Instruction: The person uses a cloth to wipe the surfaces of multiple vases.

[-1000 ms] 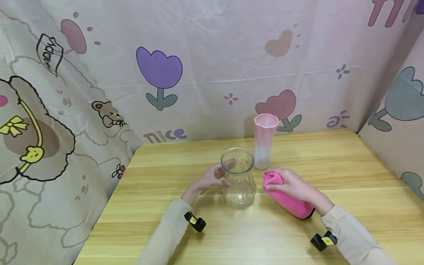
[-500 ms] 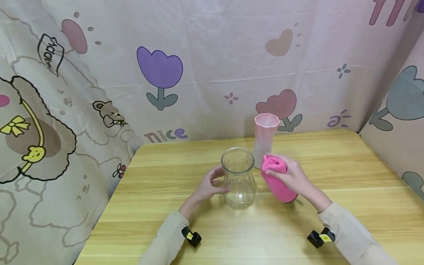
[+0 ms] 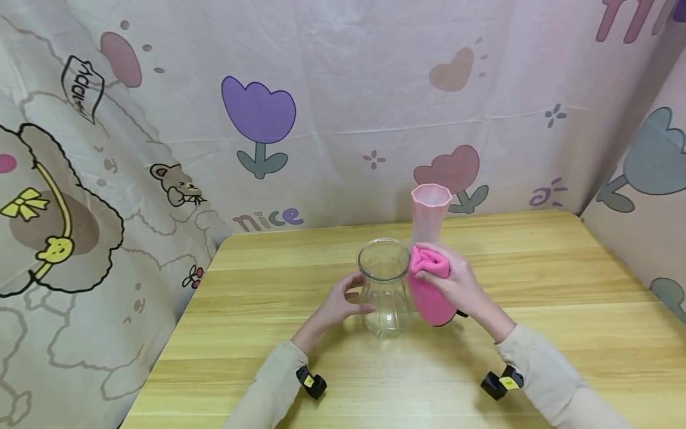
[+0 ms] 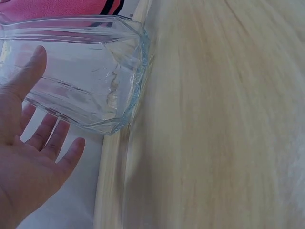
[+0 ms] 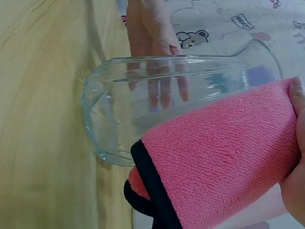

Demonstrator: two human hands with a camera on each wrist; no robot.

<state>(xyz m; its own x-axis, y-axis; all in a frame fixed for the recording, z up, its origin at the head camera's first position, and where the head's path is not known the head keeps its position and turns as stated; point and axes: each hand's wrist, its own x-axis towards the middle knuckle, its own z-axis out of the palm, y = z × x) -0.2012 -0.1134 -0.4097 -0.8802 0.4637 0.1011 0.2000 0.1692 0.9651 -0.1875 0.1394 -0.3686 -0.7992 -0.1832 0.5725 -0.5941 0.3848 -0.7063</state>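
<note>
Left hand (image 3: 341, 300) loosely spread, right hand (image 3: 461, 283) curled

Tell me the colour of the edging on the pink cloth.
Black; the edging shows best in the right wrist view.

Left of glass jar (image 3: 390, 298): my left hand (image 3: 340, 302), then wide bench (image 3: 257, 310) I could cross.
Right of it: pink cloth (image 3: 431, 298) in my right hand (image 3: 458, 283) blocks me.
Behind, rightward: upright pink vase (image 3: 430, 219) in the way.
Jar rim (image 3: 384, 280): open from above.

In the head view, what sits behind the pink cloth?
The pink vase stands behind the pink cloth, its rim and upper body showing. Its lower part is hidden by the cloth and right hand.
</note>
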